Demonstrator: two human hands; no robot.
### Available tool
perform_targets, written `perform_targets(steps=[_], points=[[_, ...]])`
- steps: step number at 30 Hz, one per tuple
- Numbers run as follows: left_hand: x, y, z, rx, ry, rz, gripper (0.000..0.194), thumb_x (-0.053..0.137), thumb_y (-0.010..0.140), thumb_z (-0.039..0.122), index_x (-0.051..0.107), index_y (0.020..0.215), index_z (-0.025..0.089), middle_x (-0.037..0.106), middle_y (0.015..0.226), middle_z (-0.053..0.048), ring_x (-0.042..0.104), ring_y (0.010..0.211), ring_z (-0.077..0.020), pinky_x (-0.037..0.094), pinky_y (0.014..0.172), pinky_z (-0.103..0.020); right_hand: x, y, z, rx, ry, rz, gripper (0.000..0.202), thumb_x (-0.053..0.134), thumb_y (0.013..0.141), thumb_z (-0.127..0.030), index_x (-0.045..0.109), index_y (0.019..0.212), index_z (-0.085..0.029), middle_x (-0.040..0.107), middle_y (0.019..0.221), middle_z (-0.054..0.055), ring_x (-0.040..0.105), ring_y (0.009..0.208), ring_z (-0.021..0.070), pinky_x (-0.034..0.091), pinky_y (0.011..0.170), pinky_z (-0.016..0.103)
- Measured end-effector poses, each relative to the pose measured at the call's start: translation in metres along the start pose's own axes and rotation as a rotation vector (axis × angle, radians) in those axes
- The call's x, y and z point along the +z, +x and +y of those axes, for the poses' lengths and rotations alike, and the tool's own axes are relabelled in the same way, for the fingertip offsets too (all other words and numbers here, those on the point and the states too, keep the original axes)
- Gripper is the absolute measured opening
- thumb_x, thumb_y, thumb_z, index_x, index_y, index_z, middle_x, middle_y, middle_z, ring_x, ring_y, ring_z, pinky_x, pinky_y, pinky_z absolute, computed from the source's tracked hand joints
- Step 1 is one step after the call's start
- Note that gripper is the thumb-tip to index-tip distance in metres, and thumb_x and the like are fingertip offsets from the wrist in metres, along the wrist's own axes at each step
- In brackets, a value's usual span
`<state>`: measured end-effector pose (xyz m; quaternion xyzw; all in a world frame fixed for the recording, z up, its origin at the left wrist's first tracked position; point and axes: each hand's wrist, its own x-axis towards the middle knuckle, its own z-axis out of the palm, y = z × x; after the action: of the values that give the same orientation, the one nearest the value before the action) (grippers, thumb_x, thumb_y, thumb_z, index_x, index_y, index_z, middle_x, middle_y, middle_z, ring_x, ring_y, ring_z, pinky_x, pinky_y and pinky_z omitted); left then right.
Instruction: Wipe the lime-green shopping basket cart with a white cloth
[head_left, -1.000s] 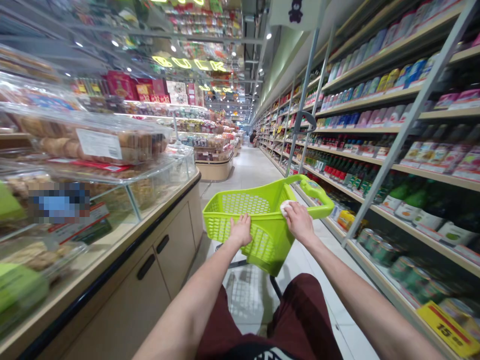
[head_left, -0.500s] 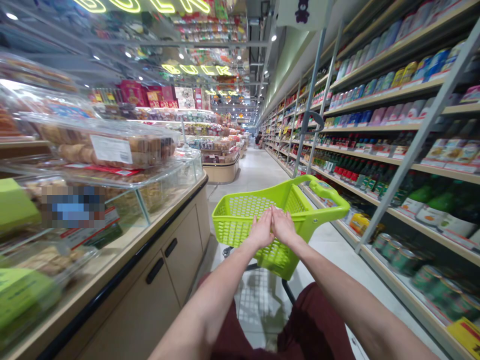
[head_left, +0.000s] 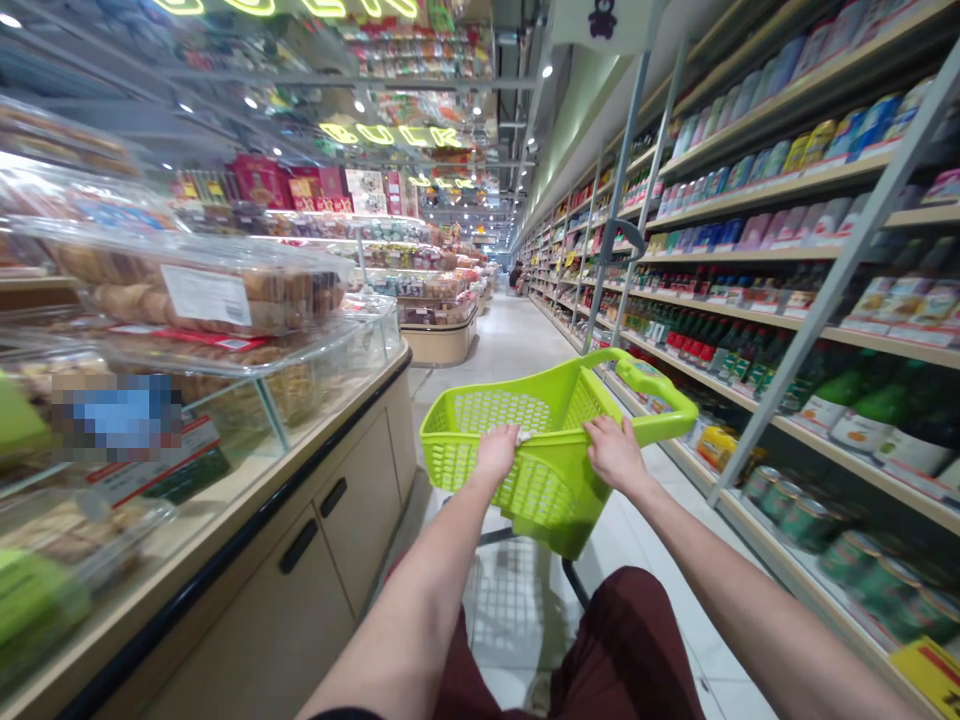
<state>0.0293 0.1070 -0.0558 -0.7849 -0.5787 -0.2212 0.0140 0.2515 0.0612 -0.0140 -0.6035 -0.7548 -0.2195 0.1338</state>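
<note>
A bright green plastic shopping cart (head_left: pixel 551 490) stands side-on before me, its handle at the right end. My left hand (head_left: pixel 496 452) is closed over the near rim, left of the middle, with something small and white by its fingertips that I cannot make out. Further right on the same rim, near the handle end, my right hand (head_left: pixel 613 452) has its fingers hooked over the edge. A stretch of bare rim lies between the two hands. The cart's basket shows its perforated inner wall.
On the left runs a counter (head_left: pixel 330 440) with clear packs of baked goods (head_left: pixel 202 290). Tall shelves of cans and bottles (head_left: pixel 795 250) line the right side. Down the aisle (head_left: pixel 502 330) a person (head_left: pixel 516 277) is low beside the shelves.
My hands, which were together at the middle of the rim, have moved apart, left hand to the left and right hand to the right, and now grip the rim. The counter has shifted slightly left.
</note>
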Motion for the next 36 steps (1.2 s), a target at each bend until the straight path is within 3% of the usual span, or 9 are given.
perform_targets(steps=[3, 5, 13, 19, 21, 25, 29, 32, 36], points=[[-0.013, -0.014, -0.047, -0.108, 0.047, 0.034, 0.032, 0.033, 0.086, 0.016, 0.047, 0.115, 0.019, 0.054, 0.114, -0.011, 0.047, 0.105, -0.0226, 0.036, 0.088, -0.039, 0.001, -0.007, -0.007, -0.005, 0.003, 0.067, 0.04, 0.041, 0.075, -0.014, 0.053, 0.114, -0.013, 0.056, 0.114, 0.012, 0.041, 0.113, 0.0246, 0.015, 0.101, 0.045], [-0.015, -0.02, -0.061, -0.155, 0.059, 0.057, 0.031, 0.034, 0.087, 0.018, 0.045, 0.116, 0.017, 0.051, 0.117, -0.012, 0.045, 0.108, -0.0232, 0.036, 0.089, -0.039, 0.002, -0.011, -0.013, 0.009, -0.001, 0.109, 0.039, 0.042, 0.074, -0.015, 0.055, 0.112, -0.012, 0.057, 0.113, 0.012, 0.042, 0.112, 0.0252, 0.015, 0.101, 0.046], [0.004, -0.031, -0.033, 0.083, -0.004, 0.103, 0.043, 0.034, 0.083, 0.008, 0.039, 0.122, 0.025, 0.039, 0.132, -0.004, 0.031, 0.124, -0.0168, 0.027, 0.101, -0.037, 0.01, -0.024, -0.009, -0.102, -0.022, 0.244, 0.041, 0.043, 0.072, -0.014, 0.054, 0.112, -0.013, 0.057, 0.113, 0.01, 0.043, 0.112, 0.0234, 0.016, 0.101, 0.044], [-0.021, -0.04, -0.091, -0.259, 0.075, 0.07, 0.031, 0.032, 0.088, 0.019, 0.047, 0.114, 0.02, 0.049, 0.121, -0.009, 0.039, 0.116, -0.0199, 0.032, 0.095, -0.039, 0.02, -0.024, 0.0, -0.104, -0.031, 0.331, 0.038, 0.043, 0.071, -0.017, 0.057, 0.106, -0.012, 0.058, 0.108, 0.013, 0.045, 0.108, 0.0261, 0.017, 0.099, 0.049], [-0.023, -0.042, -0.098, -0.288, 0.088, 0.066, 0.029, 0.033, 0.088, 0.023, 0.048, 0.113, 0.019, 0.05, 0.119, -0.009, 0.041, 0.114, -0.0194, 0.032, 0.095, -0.037, 0.022, -0.024, -0.001, -0.089, -0.02, 0.351, 0.036, 0.044, 0.071, -0.018, 0.058, 0.104, -0.012, 0.058, 0.106, 0.013, 0.046, 0.106, 0.0269, 0.018, 0.098, 0.05], [-0.009, -0.041, -0.066, -0.134, 0.059, 0.08, 0.03, 0.035, 0.088, 0.028, 0.047, 0.115, 0.022, 0.046, 0.124, -0.005, 0.036, 0.119, -0.0167, 0.025, 0.102, -0.033, 0.021, -0.023, -0.004, -0.074, 0.001, 0.362, 0.033, 0.045, 0.071, -0.02, 0.061, 0.1, -0.015, 0.059, 0.102, 0.012, 0.047, 0.102, 0.028, 0.02, 0.096, 0.051], [0.001, -0.044, -0.034, 0.049, -0.026, 0.071, 0.038, 0.032, 0.087, 0.018, 0.04, 0.123, 0.023, 0.038, 0.134, -0.005, 0.028, 0.126, -0.0167, 0.021, 0.106, -0.035, 0.021, -0.023, -0.003, -0.091, -0.003, 0.374, 0.033, 0.044, 0.072, -0.022, 0.06, 0.1, -0.015, 0.06, 0.101, 0.012, 0.048, 0.101, 0.0276, 0.02, 0.096, 0.051], [-0.008, -0.049, -0.049, 0.012, -0.046, 0.029, 0.042, 0.034, 0.085, 0.013, 0.039, 0.125, 0.024, 0.035, 0.137, -0.004, 0.025, 0.128, -0.016, 0.02, 0.106, -0.034, 0.024, -0.023, -0.001, -0.098, -0.019, 0.391, 0.033, 0.043, 0.074, -0.024, 0.058, 0.101, -0.013, 0.059, 0.101, 0.013, 0.048, 0.102, 0.0267, 0.019, 0.096, 0.051], [-0.031, -0.054, -0.093, -0.288, -0.037, 0.059, 0.034, 0.032, 0.087, 0.014, 0.046, 0.116, 0.019, 0.043, 0.129, -0.01, 0.033, 0.124, -0.0189, 0.025, 0.103, -0.04, 0.026, -0.022, -0.004, -0.108, -0.025, 0.391, 0.034, 0.043, 0.073, -0.025, 0.058, 0.101, -0.014, 0.059, 0.102, 0.013, 0.048, 0.103, 0.0269, 0.02, 0.096, 0.051]])
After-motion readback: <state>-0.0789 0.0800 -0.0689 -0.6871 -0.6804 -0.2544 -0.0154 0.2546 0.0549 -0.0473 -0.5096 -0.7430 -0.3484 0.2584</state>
